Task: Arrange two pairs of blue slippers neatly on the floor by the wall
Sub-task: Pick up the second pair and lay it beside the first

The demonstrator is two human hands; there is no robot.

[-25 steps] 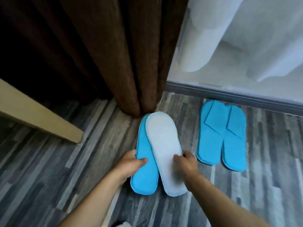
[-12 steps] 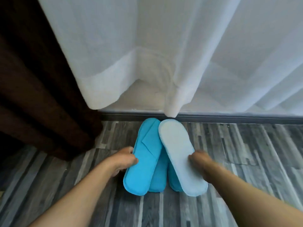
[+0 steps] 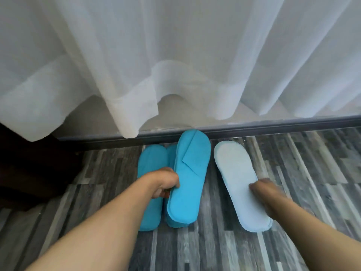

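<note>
A pair of flat blue slippers lies on the floor by the skirting board; the left one shows fully, the other is mostly hidden. My left hand grips a third blue slipper, top side up, held over that pair's right slipper. My right hand holds a fourth slipper with its pale sole facing up, apart to the right, toe toward the wall.
A sheer white curtain hangs down to just above the dark skirting board. A dark brown curtain fills the left edge. The floor is grey striped wood planking.
The view has swung right from the brown curtain to the white one. My hands carried the two slippers to the pair by the wall and spread them apart, the pale-soled one going right.
</note>
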